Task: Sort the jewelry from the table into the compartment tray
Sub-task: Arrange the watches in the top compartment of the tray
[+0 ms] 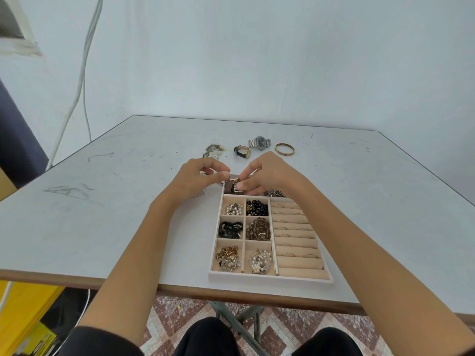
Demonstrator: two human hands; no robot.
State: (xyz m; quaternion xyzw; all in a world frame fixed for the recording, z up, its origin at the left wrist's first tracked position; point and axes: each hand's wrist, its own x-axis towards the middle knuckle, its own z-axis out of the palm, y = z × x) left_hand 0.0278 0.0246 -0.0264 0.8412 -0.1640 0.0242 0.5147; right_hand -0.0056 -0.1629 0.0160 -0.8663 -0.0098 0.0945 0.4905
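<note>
A beige compartment tray (215, 258) lies near the table's front edge. Its left cells hold pearl, black-bead, brown-bead and gold pieces; its right side has ring rolls with several thin rings. Over the tray's far left compartment, my left hand (199, 176) and my right hand (262, 176) both pinch a brown-strap watch (232, 182) with a rose-gold case. Beyond the hands, a black-strap watch (242, 151), a silver metal watch (260, 142), a gold bangle (284, 149) and a silvery tangle of jewelry (213, 150) lie on the table.
The grey table (102, 201) reaches to a pale wall at the back. A dark jewelry piece (275, 193) sits in the tray's far right cell, partly hidden by my right wrist. Yellow boxes (23, 312) stand on the floor at the left.
</note>
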